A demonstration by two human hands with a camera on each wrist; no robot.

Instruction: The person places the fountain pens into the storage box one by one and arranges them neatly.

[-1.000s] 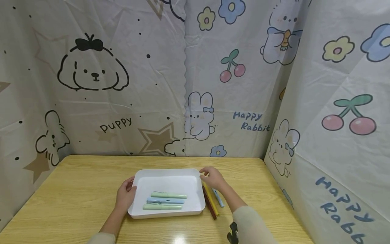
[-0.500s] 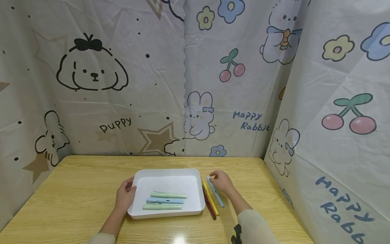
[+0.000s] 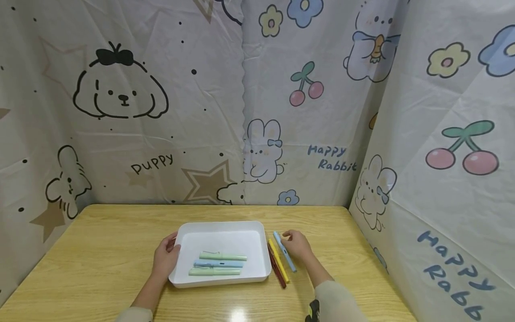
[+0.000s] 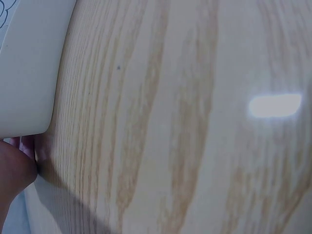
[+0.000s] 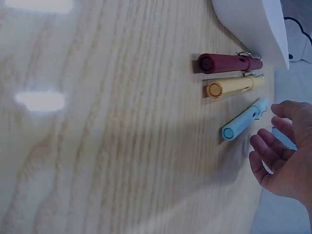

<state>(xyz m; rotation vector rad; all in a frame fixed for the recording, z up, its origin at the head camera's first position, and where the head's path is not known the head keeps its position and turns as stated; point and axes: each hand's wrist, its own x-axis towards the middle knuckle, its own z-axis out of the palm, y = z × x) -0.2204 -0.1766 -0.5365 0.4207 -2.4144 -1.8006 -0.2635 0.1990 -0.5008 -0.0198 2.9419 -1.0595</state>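
Note:
In the head view, my left hand rests against the left side of a shallow white tray, fingers along its outer wall. Three capped pens lie in the tray: a light green pen, a light blue pen and another light green pen. To the right of the tray, my right hand is beside a second light blue pen. The right wrist view shows loosely bent fingers with nothing between them, thumb and index close to that pen's far end.
A yellow pen and a dark red pen lie side by side between the tray and the blue pen. All are on a wood-grain table. A printed cloth hangs behind it and along both sides.
My right hand has moved from the tray's upper right corner rightward and slightly toward me, to beside the loose blue pen. My left hand, the tray and the pens stay in place.

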